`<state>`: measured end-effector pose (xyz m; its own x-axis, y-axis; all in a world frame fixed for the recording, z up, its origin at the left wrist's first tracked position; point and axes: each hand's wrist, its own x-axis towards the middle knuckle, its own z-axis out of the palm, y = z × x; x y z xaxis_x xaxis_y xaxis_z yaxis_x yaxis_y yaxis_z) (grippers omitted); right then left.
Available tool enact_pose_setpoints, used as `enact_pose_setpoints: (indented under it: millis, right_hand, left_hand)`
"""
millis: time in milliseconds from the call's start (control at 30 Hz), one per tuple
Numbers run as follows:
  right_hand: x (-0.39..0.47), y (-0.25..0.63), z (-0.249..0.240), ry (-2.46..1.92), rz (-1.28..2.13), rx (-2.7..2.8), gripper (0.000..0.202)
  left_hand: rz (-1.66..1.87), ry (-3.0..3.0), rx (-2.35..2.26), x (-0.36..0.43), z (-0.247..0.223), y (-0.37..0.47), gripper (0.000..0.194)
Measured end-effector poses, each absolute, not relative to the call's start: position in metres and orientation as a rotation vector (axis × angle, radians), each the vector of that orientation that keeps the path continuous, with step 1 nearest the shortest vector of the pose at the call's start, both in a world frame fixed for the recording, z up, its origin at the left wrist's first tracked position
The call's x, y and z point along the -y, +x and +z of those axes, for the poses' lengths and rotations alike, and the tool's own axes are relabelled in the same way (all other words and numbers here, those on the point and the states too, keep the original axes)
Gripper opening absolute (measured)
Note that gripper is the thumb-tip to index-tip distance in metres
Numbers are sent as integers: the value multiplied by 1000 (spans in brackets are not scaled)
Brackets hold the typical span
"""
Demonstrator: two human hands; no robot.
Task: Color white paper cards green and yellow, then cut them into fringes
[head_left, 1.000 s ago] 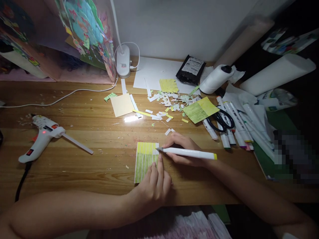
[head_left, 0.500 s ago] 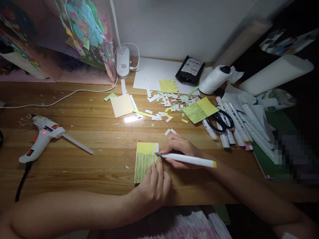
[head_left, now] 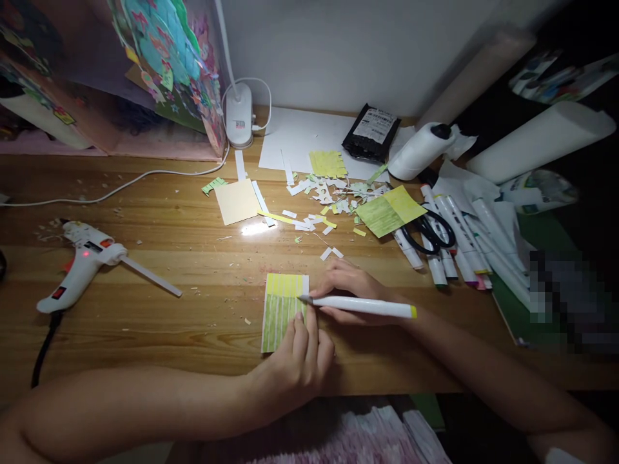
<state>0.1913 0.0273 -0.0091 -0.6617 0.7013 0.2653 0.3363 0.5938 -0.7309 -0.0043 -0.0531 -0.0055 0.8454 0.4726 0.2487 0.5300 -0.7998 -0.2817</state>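
A small paper square (head_left: 281, 310), yellow at the top and green below with pale stripes, lies on the wooden table in front of me. My left hand (head_left: 302, 354) holds it down, fingertips pressed on its lower right part, hiding that corner. A bare white strip shows at its upper right edge. My right hand (head_left: 351, 290) grips a white marker (head_left: 362, 305) with a yellow end cap. The marker's dark tip points left and rests on the square near the line between yellow and green, close above my left fingertips.
Left stands a glue gun (head_left: 84, 264) with its light on. Beyond the square lie paper scraps (head_left: 333, 196), a cream square (head_left: 238, 202) and a yellow-green square (head_left: 391, 211) over black-handled scissors (head_left: 428, 232). Several markers (head_left: 457, 241) lie right; a black packet (head_left: 371, 132) sits behind.
The marker tip has shifted very slightly left on the paper square. Both hands keep the same hold, and the view has tilted a little.
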Motion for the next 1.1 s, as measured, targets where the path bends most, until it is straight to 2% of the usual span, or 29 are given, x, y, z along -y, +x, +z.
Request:
enact_pose_setpoints:
  millis: [1100]
  right_hand:
    - [-26,190,-5,-898,864,2229,11]
  left_hand:
    - [-213,-2676,733,51,-3,-4,31]
